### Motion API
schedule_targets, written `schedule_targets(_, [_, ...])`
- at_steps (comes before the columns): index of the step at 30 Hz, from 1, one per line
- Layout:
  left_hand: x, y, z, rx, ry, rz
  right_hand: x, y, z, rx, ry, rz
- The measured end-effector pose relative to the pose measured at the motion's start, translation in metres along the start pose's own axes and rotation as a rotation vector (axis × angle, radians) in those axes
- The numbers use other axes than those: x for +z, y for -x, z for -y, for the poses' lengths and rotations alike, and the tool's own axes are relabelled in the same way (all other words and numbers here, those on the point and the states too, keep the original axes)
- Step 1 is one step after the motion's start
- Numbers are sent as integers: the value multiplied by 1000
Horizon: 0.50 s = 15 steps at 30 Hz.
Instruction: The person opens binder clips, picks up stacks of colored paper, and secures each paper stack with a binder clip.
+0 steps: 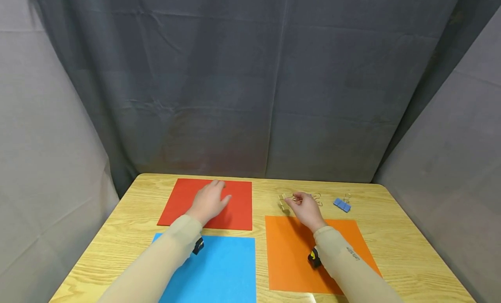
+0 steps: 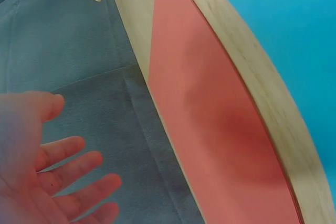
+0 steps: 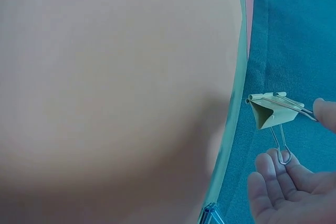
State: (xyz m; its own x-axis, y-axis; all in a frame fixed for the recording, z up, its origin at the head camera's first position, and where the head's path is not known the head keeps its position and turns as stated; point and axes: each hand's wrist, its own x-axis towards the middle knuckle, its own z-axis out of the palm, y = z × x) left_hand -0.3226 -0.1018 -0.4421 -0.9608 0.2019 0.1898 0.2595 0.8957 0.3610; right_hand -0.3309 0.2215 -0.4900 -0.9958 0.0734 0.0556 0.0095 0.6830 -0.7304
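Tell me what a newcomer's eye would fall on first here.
Probably the bright colours on the table: a red sheet at back left, a blue sheet nearer, an orange sheet at right. Next comes the right hand, holding a yellow binder clip beyond the orange sheet, while the left hand hovers over the red one.

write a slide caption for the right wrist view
The right grip holds a yellow clip by its wire handles, a curtain in the background.

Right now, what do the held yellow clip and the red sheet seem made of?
Held yellow clip: probably painted metal, thin walls folded to a wedge; shiny wire handles, likely bare metal. Red sheet: matte, no glare; perhaps paper or felt.
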Motion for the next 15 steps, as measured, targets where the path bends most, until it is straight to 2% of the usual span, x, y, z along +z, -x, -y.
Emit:
schedule_targets(10, [21, -22, -1, -3, 40, 22, 1, 3, 1, 7, -7, 1])
schedule_targets(15, [29, -29, 2, 2, 32, 22, 2, 4, 0, 6, -8, -4])
